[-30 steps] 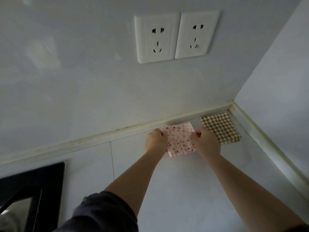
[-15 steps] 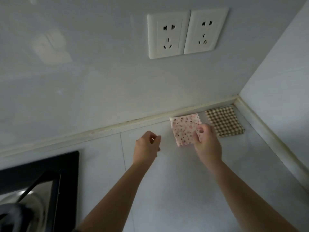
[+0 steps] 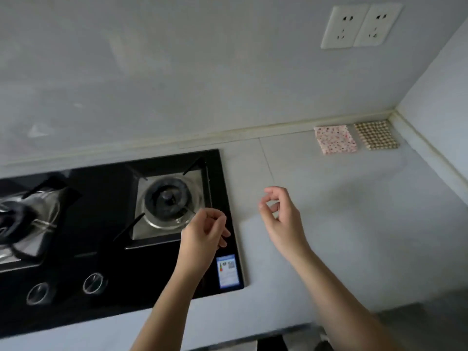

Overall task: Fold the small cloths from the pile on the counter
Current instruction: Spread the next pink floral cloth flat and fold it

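Observation:
A folded pink floral cloth (image 3: 335, 139) lies flat on the white counter (image 3: 354, 211) near the back wall. Right beside it, in the corner, lies a folded brown checked cloth (image 3: 376, 135). My left hand (image 3: 203, 234) hovers over the right edge of the stove, fingers loosely curled, holding nothing. My right hand (image 3: 281, 216) hangs above the counter just right of the stove, fingers also loosely curled and empty. Both hands are well away from the two cloths. No pile of cloths is in view.
A black glass gas stove (image 3: 114, 262) with two burners and two knobs (image 3: 93, 282) fills the left side. A blue label (image 3: 228, 271) sits on its right front corner. Two wall sockets (image 3: 361, 25) are above the cloths. The counter's front edge runs along the bottom.
Both hands let go of the pink floral cloth and drew back toward me and to the left. The cloth now lies beside the checked one. The view swung left, revealing the stove.

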A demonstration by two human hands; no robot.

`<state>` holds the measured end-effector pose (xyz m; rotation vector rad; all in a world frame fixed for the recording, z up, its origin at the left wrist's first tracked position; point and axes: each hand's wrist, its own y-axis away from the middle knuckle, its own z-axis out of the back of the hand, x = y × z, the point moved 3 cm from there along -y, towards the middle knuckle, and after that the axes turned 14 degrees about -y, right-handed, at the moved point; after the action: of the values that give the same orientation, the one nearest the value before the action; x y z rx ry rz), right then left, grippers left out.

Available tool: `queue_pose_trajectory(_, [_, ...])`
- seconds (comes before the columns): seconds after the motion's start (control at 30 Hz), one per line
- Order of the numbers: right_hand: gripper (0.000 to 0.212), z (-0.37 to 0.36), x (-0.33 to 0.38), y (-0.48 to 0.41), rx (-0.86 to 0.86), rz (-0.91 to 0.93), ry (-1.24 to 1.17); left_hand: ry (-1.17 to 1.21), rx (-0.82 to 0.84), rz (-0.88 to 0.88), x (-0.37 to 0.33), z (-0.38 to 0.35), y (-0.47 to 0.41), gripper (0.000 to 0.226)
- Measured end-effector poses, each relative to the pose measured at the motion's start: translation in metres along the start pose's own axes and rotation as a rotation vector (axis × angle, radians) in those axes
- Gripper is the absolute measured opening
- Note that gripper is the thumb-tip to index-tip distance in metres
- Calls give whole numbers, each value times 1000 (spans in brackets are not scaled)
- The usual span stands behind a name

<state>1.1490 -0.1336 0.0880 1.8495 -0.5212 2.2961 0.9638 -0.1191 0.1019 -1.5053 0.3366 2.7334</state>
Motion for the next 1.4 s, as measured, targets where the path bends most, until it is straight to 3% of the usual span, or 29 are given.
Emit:
queue_pose_trajectory(0.23, [36, -116, 83, 126, 146, -20, -99, 34, -123, -3, 87, 136, 138, 19])
queue_pose_trajectory(0.5, [33, -234, 146, 150, 356, 59, -121, 102, -389, 17, 142, 253, 179, 14])
queue_pose_trajectory(0.83, [33, -428, 146, 131, 536, 8, -106, 67, -522, 122, 239, 392, 129, 13])
queue_pose_trajectory(1.1, [39, -610, 165, 118, 789, 7, 4, 77, -650, 274, 322, 520, 87, 12])
queue_pose_trajectory(1.4, [41, -780, 150, 114, 926, 23, 253, -253, -575, 262, 435, 636, 15, 17])
